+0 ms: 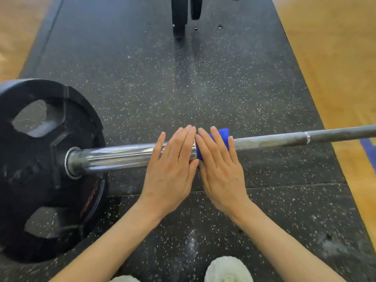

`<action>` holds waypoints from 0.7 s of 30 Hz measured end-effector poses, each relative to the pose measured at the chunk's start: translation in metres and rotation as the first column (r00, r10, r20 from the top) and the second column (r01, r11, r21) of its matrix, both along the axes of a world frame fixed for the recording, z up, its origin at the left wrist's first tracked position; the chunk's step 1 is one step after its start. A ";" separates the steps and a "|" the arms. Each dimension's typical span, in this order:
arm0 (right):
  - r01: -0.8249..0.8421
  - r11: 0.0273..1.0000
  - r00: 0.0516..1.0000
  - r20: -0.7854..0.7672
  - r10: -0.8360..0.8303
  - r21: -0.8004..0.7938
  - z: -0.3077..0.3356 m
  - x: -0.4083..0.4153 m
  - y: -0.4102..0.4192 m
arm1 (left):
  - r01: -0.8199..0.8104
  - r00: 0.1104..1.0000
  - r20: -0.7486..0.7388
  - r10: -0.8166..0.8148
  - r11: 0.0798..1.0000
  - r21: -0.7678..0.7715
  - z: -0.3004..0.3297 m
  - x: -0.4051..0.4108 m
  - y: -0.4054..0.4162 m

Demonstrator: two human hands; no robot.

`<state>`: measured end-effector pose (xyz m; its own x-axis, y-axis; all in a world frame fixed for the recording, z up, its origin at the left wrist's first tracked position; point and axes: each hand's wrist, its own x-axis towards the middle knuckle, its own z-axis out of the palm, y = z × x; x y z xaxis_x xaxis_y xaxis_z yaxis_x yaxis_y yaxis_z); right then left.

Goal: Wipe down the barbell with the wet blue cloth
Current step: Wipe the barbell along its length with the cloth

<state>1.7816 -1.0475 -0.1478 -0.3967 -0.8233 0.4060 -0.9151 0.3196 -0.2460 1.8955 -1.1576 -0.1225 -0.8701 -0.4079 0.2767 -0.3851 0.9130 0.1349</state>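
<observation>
Blue cloth (pixel 221 135) pressed onto barbell (pixel 264 141) under flat right hand (pixel 221 171); left hand (pixel 173 169) flat on sleeve, nothing gripped. Cloth best wrapped fully, drawn rightward.

The cloth (pixel 220 139) is bright blue. The bar (pixel 270 140) is grey metal with a fine cross-hatch pattern on one part, and its thick sleeve (pixel 114 157) is shiny silver. The plate (pixel 40 165) is black with small red letters near its edge. The mat (pixel 162 82) is dark grey with white speckles. The floor (pixel 333 58) is orange-brown wood. The shoes (pixel 227 269) are pale greenish white.
</observation>
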 end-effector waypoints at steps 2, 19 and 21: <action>-0.067 0.995 0.991 -0.113 0.075 0.076 0.001 -0.023 0.015 | -0.004 1.000 -0.004 0.004 1.000 0.027 0.000 -0.001 0.003; -0.087 0.996 0.996 -0.034 0.087 0.013 0.005 -0.032 -0.018 | -0.072 0.997 0.000 0.073 0.991 0.113 0.007 -0.025 -0.017; -0.111 0.991 0.987 -0.111 0.119 0.079 0.006 -0.054 -0.011 | -0.065 0.998 0.012 0.064 0.992 0.112 0.010 -0.030 -0.023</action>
